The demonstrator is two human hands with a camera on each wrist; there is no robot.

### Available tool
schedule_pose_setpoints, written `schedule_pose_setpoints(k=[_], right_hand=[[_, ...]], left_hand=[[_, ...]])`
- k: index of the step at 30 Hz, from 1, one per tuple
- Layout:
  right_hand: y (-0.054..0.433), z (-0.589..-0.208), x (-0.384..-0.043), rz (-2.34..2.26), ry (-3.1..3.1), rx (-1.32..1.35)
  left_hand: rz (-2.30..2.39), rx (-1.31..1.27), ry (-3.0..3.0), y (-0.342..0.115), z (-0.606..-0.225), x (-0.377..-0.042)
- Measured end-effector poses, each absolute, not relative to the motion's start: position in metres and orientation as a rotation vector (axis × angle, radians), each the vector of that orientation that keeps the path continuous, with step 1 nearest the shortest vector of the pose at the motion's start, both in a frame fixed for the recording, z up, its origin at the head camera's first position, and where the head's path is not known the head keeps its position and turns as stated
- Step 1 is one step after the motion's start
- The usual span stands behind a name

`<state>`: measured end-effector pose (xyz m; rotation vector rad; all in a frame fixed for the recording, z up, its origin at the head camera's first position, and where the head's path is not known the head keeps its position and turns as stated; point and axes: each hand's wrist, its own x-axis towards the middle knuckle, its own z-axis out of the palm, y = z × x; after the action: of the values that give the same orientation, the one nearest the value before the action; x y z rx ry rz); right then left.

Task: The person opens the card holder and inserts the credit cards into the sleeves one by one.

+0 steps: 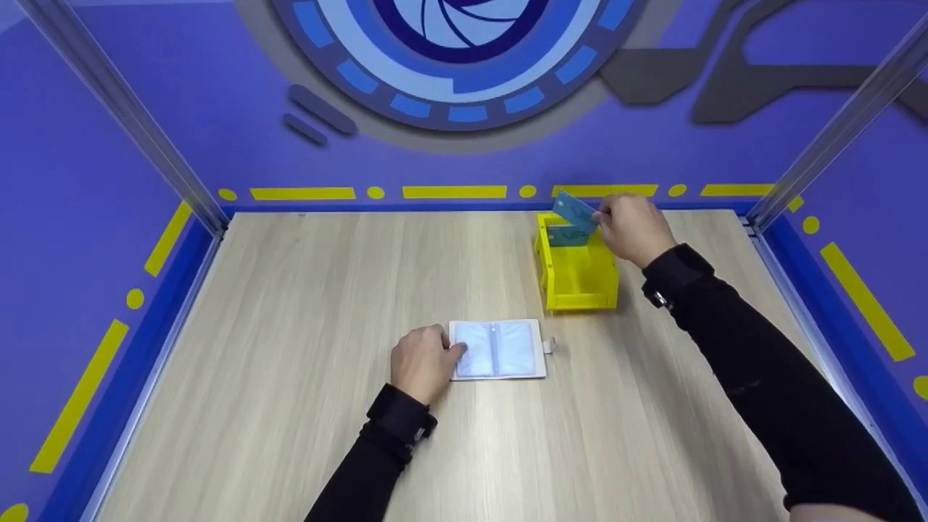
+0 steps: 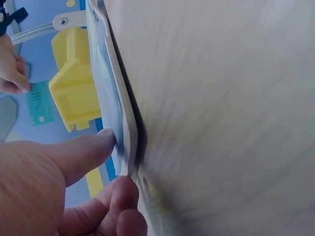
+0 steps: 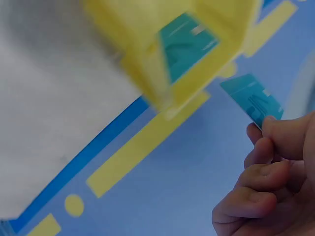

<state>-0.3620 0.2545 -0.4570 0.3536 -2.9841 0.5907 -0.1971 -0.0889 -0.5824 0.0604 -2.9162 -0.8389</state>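
Observation:
My right hand (image 1: 635, 229) pinches a teal card (image 1: 575, 211) by its edge, above the back of a yellow bin (image 1: 580, 301). A second teal card (image 3: 187, 45) leans inside that bin against its back wall. Lower down on the table, a white card holder (image 1: 537, 366) lies spread open, its clear sleeves facing up and its snap strap pointing right. My left hand (image 1: 422, 360) grips the holder's left edge, with the thumb (image 2: 93, 150) on top and the fingers at the edge beneath, as the left wrist view shows.
The wood-grain table (image 1: 326, 283) is bounded by blue panels with yellow markings (image 1: 453, 192) at the back and sides. Metal posts (image 1: 841, 130) rise at both back corners. The yellow bin stands near the back wall, right of centre.

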Motion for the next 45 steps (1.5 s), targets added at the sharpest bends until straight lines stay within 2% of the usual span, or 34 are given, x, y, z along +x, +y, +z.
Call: schedule_pose_setpoints(k=[6, 10, 20, 31, 45], right_hand=[[0.239, -0.456, -0.329, 0.758, -3.017, 0.348], [0.225, -0.462, -0.304, 0.836, -3.038, 0.442], [0.195, -0.5, -0.26, 0.953, -3.077, 0.62], [0.182, -0.53, -0.24, 1.052, -3.251, 0.534], [0.182, -0.546, -0.236, 1.075, -3.299, 0.428]], left_hand=[[-0.838, 0.06, -2.908, -0.09, -0.58, -0.198], [-0.829, 0.066, -2.919, -0.09, -0.581, -0.197], [-0.835, 0.077, -2.913, -0.088, -0.584, -0.196], [-0.853, 0.075, -2.907, -0.088, -0.582, -0.196], [-0.858, 0.09, -2.915, -0.087, -0.582, -0.196]])
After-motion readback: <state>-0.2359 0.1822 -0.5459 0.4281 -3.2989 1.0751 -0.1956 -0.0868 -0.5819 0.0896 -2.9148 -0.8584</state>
